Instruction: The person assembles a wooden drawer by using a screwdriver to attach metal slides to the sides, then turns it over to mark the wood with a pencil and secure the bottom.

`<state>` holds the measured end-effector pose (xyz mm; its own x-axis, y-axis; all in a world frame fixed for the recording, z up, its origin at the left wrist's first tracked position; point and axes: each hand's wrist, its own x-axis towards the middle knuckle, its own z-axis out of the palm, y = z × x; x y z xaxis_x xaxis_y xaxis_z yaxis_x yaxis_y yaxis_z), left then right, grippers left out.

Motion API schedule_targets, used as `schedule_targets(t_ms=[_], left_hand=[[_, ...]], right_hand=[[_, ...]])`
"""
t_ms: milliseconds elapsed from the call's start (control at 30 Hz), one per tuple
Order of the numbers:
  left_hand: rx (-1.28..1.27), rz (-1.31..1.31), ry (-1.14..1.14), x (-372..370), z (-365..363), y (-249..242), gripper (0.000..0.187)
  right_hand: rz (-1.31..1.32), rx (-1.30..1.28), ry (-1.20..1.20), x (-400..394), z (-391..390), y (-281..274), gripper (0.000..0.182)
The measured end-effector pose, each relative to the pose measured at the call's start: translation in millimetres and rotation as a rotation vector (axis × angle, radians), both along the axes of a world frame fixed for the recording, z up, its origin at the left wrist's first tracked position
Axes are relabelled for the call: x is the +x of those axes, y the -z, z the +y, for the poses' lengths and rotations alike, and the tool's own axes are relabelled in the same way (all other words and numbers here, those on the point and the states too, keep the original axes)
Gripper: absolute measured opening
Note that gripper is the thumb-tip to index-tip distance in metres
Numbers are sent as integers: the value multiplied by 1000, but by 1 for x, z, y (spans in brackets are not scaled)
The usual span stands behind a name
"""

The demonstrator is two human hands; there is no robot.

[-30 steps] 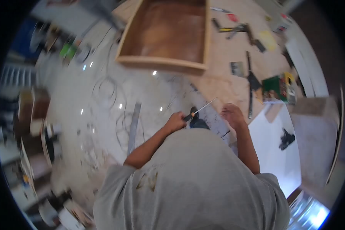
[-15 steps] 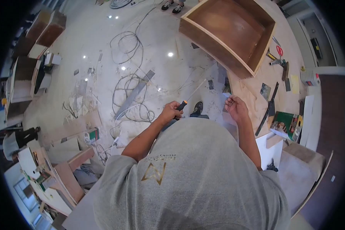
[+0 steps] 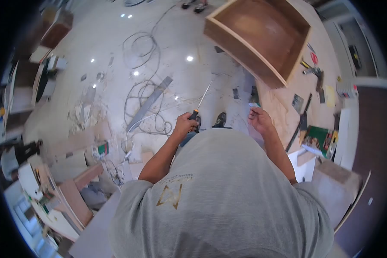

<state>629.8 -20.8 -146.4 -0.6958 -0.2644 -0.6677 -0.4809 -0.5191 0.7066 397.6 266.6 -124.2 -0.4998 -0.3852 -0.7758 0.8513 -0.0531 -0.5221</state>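
Observation:
My left hand (image 3: 185, 124) is closed round the black and orange handle of a long screwdriver (image 3: 201, 102), whose shaft points up and away over the floor. To the right, my right hand (image 3: 259, 119) has its fingers bent together beside the wooden worktable (image 3: 273, 101). A small pale piece (image 3: 254, 105) shows at its fingertips, too small to identify. Beyond that hand, a wooden drawer box (image 3: 262, 36) rests on the table, open side up.
Coiled cables (image 3: 144, 92) and a grey strip (image 3: 150, 103) lie on the floor. Red scissors (image 3: 314, 58), a green box (image 3: 318, 139) and a black strip (image 3: 300, 124) are on the table. Someone's shoes (image 3: 200, 7) show at the top. Boards (image 3: 73, 195) stand left.
The screwdriver has swung to a steeper angle, and my left hand has shifted slightly left. My right hand has moved a little left. The view has shifted slightly.

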Motion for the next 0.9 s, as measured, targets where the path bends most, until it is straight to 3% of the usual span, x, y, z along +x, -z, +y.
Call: schedule_targets(t_ms=[167,367,500,567,633,733,800,900], left_hand=[[-191,13,327,-33,9,-9,18],[-256,192,654,-81,38,-7,18],[-469,344,958,-132,78,-18,21],[-362,211,997,-162,106,-36,24],[-312,119,993,-191,134,-40,26],[-412,115,942,-235,175,-26,29],[-609,198,892,-262,202,-20,32],[-685,49,797,-297,237,-35,37]], right_hand=[[3,20,76,15,37,8,8],[217,325,266,33,72,-28,11],[526,739,413,14,162,0,22],[882,1498,205,0,208,7,32],[605,1613,160,-9,220,-33,44],[436,1720,-67,-16,245,-37,55],[425,1731,-123,-16,254,-30,50],[447,1683,-141,-15,262,-21,46]])
